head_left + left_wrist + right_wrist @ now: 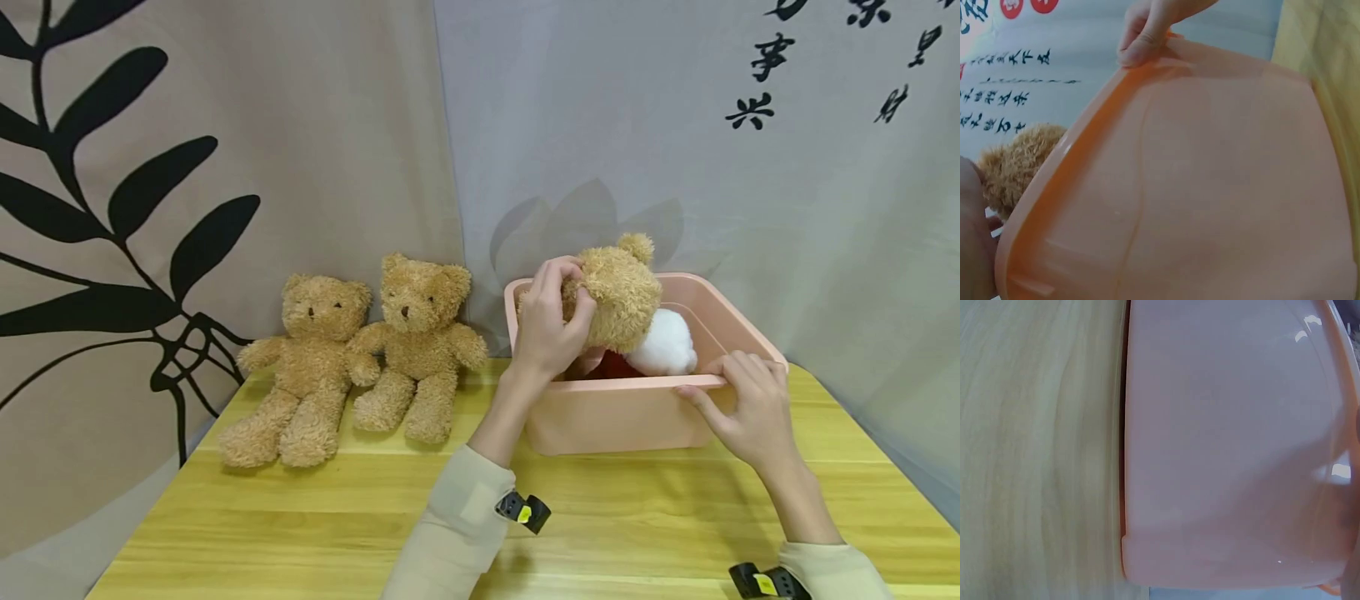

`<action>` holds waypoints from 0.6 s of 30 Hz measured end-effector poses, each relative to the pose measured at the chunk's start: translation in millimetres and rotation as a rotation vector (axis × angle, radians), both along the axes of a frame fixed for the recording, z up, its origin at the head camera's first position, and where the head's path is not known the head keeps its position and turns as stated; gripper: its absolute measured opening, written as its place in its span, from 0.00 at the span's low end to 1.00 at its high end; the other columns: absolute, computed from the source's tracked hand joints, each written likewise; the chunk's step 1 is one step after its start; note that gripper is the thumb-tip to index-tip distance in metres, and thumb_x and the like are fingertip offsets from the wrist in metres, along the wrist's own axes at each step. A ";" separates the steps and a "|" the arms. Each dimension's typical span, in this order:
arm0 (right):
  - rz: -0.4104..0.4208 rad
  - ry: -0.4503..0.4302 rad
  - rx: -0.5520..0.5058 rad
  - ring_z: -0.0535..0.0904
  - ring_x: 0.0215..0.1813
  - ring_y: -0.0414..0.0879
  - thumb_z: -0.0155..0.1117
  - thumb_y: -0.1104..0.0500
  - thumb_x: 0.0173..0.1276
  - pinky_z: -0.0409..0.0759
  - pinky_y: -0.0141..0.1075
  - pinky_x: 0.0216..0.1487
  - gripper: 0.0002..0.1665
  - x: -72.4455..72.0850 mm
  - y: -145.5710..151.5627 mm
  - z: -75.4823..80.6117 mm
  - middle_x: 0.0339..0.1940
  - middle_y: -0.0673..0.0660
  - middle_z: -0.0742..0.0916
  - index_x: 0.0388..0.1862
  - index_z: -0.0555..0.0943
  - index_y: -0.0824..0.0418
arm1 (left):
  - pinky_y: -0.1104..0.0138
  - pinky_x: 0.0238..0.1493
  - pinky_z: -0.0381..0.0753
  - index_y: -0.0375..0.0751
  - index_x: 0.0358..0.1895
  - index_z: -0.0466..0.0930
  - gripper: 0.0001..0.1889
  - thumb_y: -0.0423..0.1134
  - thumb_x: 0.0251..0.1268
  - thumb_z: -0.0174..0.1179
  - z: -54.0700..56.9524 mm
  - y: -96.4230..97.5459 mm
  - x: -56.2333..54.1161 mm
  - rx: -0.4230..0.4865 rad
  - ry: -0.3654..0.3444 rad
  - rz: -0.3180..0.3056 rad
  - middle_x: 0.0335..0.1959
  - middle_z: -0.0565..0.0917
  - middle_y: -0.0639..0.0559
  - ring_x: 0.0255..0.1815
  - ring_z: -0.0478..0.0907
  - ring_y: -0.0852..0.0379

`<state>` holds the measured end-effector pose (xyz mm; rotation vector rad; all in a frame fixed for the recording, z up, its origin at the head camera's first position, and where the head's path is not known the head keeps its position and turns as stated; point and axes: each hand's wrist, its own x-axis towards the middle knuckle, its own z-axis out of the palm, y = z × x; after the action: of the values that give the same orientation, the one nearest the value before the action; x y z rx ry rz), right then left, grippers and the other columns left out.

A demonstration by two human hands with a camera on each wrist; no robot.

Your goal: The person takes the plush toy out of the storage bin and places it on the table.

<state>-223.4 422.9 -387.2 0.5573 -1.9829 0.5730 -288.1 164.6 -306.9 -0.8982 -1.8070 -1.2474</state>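
A person's left hand has its grip curled on the head of a teddy bear at the pink bin, the head showing above the bin's rim. The right hand pinches the bin's front rim near its right corner. Inside the bin, a white fluffy object rests just beside the bear's head. Left of the bin, two seated bears touch arms on the tabletop.

Grey backdrop cloth beyond table's back edge, toward right corner: black brush characters, 事 above 兴; farther right, 财. Left-wrist view: smaller black lines, 天下 legible, rest unclear; red discs, marks unreadable.
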 end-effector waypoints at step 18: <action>0.005 -0.002 -0.003 0.69 0.32 0.48 0.57 0.25 0.66 0.56 0.43 0.46 0.40 0.8 -0.7 0.2 0.25 0.55 0.79 0.26 0.78 0.62 | 0.49 0.69 0.67 0.55 0.63 0.74 0.21 0.58 0.73 0.53 -6.2 8.4 12.0 -0.358 -0.122 0.215 0.71 0.68 0.44 0.72 0.64 0.46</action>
<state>-222.5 422.3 -386.9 0.5608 -1.9825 0.5796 -276.1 173.0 -313.0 -0.8036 -2.2047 -0.8748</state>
